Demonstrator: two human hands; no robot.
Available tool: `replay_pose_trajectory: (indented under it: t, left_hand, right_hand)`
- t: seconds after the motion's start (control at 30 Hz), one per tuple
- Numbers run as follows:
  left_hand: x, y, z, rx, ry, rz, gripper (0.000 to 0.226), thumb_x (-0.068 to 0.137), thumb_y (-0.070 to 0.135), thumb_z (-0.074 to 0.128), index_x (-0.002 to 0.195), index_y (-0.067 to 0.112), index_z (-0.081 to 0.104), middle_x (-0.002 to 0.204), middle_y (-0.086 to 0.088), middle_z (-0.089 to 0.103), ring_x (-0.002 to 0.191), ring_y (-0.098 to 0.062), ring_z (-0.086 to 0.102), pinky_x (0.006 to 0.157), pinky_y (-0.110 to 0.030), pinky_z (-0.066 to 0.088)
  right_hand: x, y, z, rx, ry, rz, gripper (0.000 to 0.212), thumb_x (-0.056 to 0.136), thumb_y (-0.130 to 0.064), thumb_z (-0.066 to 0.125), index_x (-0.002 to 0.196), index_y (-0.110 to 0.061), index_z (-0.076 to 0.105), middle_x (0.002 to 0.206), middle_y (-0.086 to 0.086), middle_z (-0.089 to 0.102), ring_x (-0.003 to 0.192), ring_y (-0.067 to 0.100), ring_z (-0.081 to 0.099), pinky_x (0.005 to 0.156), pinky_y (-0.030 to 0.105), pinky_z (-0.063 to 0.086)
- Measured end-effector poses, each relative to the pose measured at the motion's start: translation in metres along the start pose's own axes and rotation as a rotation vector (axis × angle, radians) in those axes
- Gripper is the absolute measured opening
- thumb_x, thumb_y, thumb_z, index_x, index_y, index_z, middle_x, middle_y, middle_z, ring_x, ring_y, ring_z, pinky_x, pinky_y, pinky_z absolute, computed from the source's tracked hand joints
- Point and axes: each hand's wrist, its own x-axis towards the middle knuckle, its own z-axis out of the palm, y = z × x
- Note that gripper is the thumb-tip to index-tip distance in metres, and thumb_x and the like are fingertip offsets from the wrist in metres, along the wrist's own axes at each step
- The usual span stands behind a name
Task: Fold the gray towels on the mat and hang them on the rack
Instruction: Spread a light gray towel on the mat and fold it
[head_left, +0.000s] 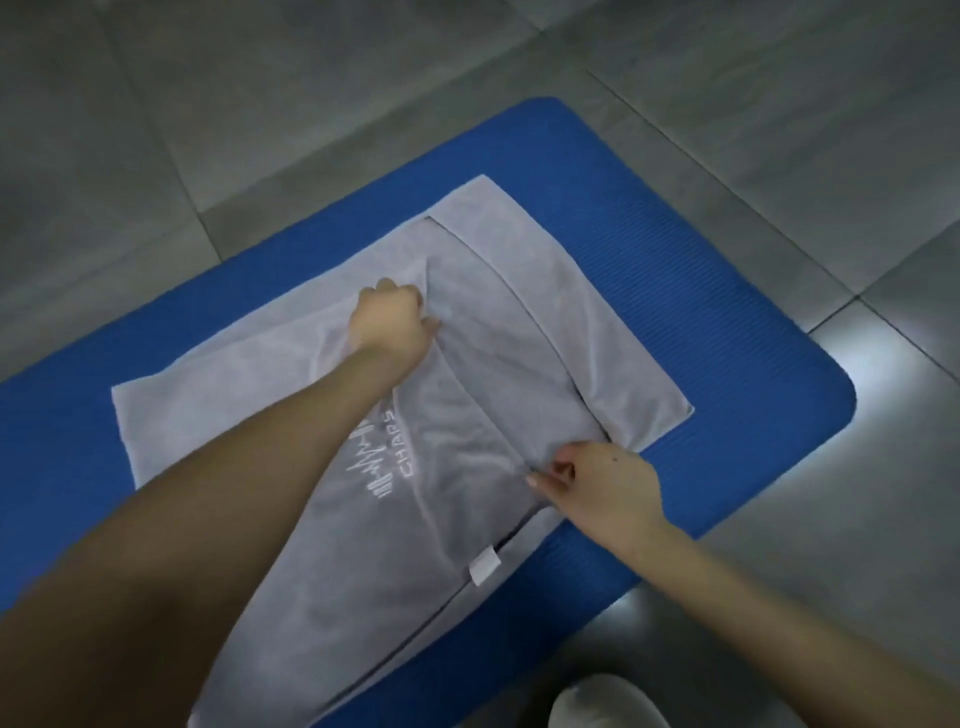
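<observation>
Arm outstretched, left hand (392, 317) clenches its grip on the gray towel (467, 415); right hand (597, 480) pinches its near edge.

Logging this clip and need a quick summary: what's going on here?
A person is folding a gray towel on a blue mat laid on a tiled floor. The left hand grips a fold near the towel's middle; the right hand pinches an edge of the top layer. The towel lies in overlapping layers, partly folded; one towel or two, I cannot tell. No rack is in view.
</observation>
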Motion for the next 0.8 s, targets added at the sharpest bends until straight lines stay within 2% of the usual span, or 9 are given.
replay_pose_trajectory:
  t: [0.1, 0.2, 0.3, 0.37, 0.47, 0.57, 0.63, 0.7, 0.8]
  left_hand:
    - [0.019, 0.009, 0.012, 0.039, 0.041, -0.027, 0.042, 0.09, 0.036, 0.056, 0.119, 0.004, 0.053, 0.119, -0.018, 0.051, 0.111, -0.036, 0.046, 0.086, -0.042, 0.043]
    - [0.031, 0.012, 0.018, -0.018, 0.064, -0.075, 0.038, 0.091, 0.03, 0.057, 0.118, 0.004, 0.05, 0.117, -0.019, 0.056, 0.108, -0.037, 0.051, 0.083, -0.041, 0.043]
    - [0.038, 0.009, 0.016, -0.116, 0.122, -0.094, 0.025, 0.091, 0.022, 0.053, 0.109, 0.006, 0.059, 0.109, -0.016, 0.063, 0.103, -0.034, 0.056, 0.081, -0.038, 0.045]
    - [0.041, 0.005, 0.006, -0.235, 0.164, -0.125, 0.02, 0.09, 0.018, 0.048, 0.099, 0.009, 0.063, 0.1, -0.011, 0.065, 0.097, -0.031, 0.058, 0.073, -0.032, 0.043]
    - [0.043, -0.003, -0.022, -0.348, 0.242, -0.172, 0.02, 0.087, 0.019, 0.049, 0.092, 0.009, 0.066, 0.095, -0.011, 0.067, 0.093, -0.029, 0.061, 0.071, -0.025, 0.039]
    - [0.041, -0.012, -0.062, -0.301, 0.369, -0.205, 0.024, 0.084, 0.022, 0.052, 0.094, 0.01, 0.07, 0.097, -0.015, 0.069, 0.094, -0.031, 0.063, 0.071, -0.028, 0.042]
    - [0.041, -0.015, -0.09, -0.298, 0.438, -0.205, 0.026, 0.08, 0.02, 0.053, 0.096, 0.009, 0.07, 0.097, -0.016, 0.069, 0.094, -0.029, 0.064, 0.069, -0.027, 0.042]
    - [0.047, -0.014, -0.115, -0.331, 0.496, -0.219, 0.026, 0.078, 0.02, 0.055, 0.095, 0.01, 0.071, 0.098, -0.013, 0.069, 0.095, -0.024, 0.065, 0.069, -0.026, 0.042]
    - [0.068, 0.003, -0.132, -0.385, 0.525, -0.241, 0.015, 0.076, 0.023, 0.058, 0.079, 0.013, 0.068, 0.092, -0.01, 0.069, 0.094, -0.02, 0.066, 0.07, -0.029, 0.046]
  right_hand:
    - [-0.008, -0.004, 0.006, -0.056, -0.039, 0.011, 0.043, 0.083, -0.063, 0.05, 0.09, -0.023, 0.061, 0.093, -0.005, 0.064, 0.091, 0.017, 0.06, 0.067, 0.027, 0.038]
    - [-0.012, -0.003, 0.005, 0.062, -0.125, -0.002, 0.036, 0.08, -0.061, 0.056, 0.092, -0.027, 0.062, 0.087, -0.012, 0.062, 0.087, 0.01, 0.058, 0.07, 0.026, 0.042]
    - [-0.012, 0.005, 0.002, 0.136, -0.214, -0.011, 0.019, 0.081, -0.042, 0.064, 0.096, -0.03, 0.063, 0.086, -0.015, 0.061, 0.088, 0.007, 0.06, 0.076, 0.025, 0.047]
    - [-0.009, 0.012, -0.003, 0.241, -0.284, 0.051, 0.017, 0.076, -0.023, 0.066, 0.093, -0.02, 0.066, 0.083, -0.009, 0.064, 0.086, 0.014, 0.063, 0.077, 0.03, 0.05]
    - [-0.005, 0.018, -0.013, 0.282, -0.357, 0.056, 0.017, 0.072, -0.016, 0.065, 0.081, -0.003, 0.069, 0.081, 0.014, 0.068, 0.079, 0.028, 0.064, 0.07, 0.036, 0.051]
    - [-0.006, 0.015, -0.033, 0.422, -0.335, 0.011, 0.007, 0.083, -0.012, 0.06, 0.08, -0.009, 0.065, 0.075, 0.005, 0.065, 0.064, 0.015, 0.062, 0.064, 0.028, 0.052]
    - [-0.007, 0.013, -0.054, 0.591, -0.363, 0.003, 0.009, 0.087, -0.004, 0.056, 0.083, -0.012, 0.059, 0.072, 0.0, 0.061, 0.058, 0.009, 0.063, 0.056, 0.023, 0.053]
    - [-0.003, 0.018, -0.079, 0.66, -0.403, -0.028, 0.011, 0.086, 0.0, 0.059, 0.086, -0.011, 0.059, 0.069, 0.0, 0.061, 0.055, 0.006, 0.061, 0.051, 0.02, 0.048]
    - [0.009, 0.032, -0.111, 0.713, -0.427, -0.046, 0.013, 0.082, 0.002, 0.064, 0.088, -0.009, 0.064, 0.067, 0.002, 0.064, 0.058, 0.008, 0.059, 0.051, 0.022, 0.044]
